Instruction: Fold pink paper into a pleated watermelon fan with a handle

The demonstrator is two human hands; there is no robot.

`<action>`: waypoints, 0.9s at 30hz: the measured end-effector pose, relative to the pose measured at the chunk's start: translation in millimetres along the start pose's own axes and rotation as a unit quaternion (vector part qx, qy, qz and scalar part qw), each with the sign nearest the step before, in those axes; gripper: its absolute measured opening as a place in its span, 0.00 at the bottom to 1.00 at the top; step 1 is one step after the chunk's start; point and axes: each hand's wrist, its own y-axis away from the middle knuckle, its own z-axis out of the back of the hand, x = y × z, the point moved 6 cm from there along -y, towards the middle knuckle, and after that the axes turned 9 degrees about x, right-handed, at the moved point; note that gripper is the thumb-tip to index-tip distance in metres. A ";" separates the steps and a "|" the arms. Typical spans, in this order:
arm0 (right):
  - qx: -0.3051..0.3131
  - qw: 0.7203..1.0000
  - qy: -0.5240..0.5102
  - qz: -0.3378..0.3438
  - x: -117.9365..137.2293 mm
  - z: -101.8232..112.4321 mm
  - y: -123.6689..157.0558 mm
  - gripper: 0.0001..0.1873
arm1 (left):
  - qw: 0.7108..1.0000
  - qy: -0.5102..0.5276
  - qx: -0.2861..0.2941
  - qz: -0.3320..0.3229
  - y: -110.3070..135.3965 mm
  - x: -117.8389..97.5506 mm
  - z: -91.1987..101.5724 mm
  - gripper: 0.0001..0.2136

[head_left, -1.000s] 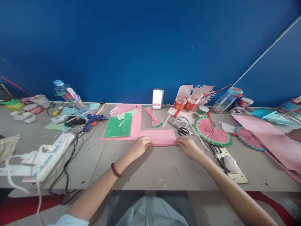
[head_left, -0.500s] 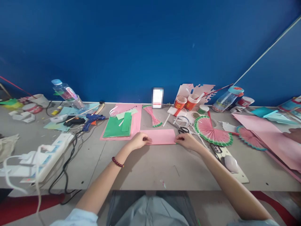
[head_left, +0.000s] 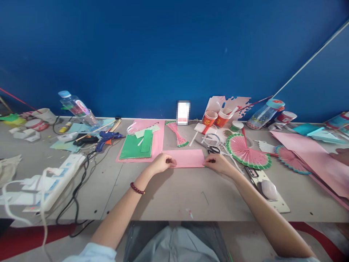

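Holds the pink paper (head_left: 189, 158) between two hands, flat on the table (head_left: 174, 196). With the left hand (head_left: 163, 163), pinches the near edge toward its left end, thumb brought in against the fingertips, hand covering the corner there. With the right hand (head_left: 218, 163), pinches the near right corner, thumb and forefinger drawn together with hardly a gap, the other fingers curled behind. Leaves the middle of the paper uncovered between the two grips. Cannot tell how firmly either pinch presses. Wears a beaded bracelet (head_left: 137, 188) on the wrist behind the left grip. Beyond that grip and to its left, has a green paper pack (head_left: 133, 149) lying on a larger pink sheet (head_left: 159, 127), with a glue gun (head_left: 106, 140) farther left. Past the paper, between the grips, has a pleated strip (head_left: 178, 134) gathered narrow in the middle, and behind it a blurred screen (head_left: 183, 113). Just beyond the right grip, has scissors (head_left: 213, 149), and past those some paper cups (head_left: 224, 118). To the right of that grip, has a pleated fan (head_left: 251, 155), with a mouse (head_left: 269, 190) nearer the body. Well apart, at far right, includes another person's hand (head_left: 340, 156).
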 end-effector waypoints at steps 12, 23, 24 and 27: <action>-0.033 0.999 -0.027 0.016 -5.3 -4.1 2.7 0.09 | 1.000 -0.015 -0.008 -0.011 0.2 0.1 -0.9 0.04; -0.060 0.996 -0.052 0.044 -9.8 -9.0 5.9 0.10 | 1.000 0.004 -0.006 -0.016 1.2 -0.7 -1.1 0.05; -0.060 0.996 -0.052 0.046 -10.2 -9.4 6.1 0.10 | 1.000 0.008 -0.004 -0.016 1.3 -0.8 -1.2 0.05; -0.057 0.996 -0.049 0.049 -9.9 -10.1 6.8 0.10 | 1.000 0.020 0.003 -0.019 1.6 -1.5 -1.5 0.06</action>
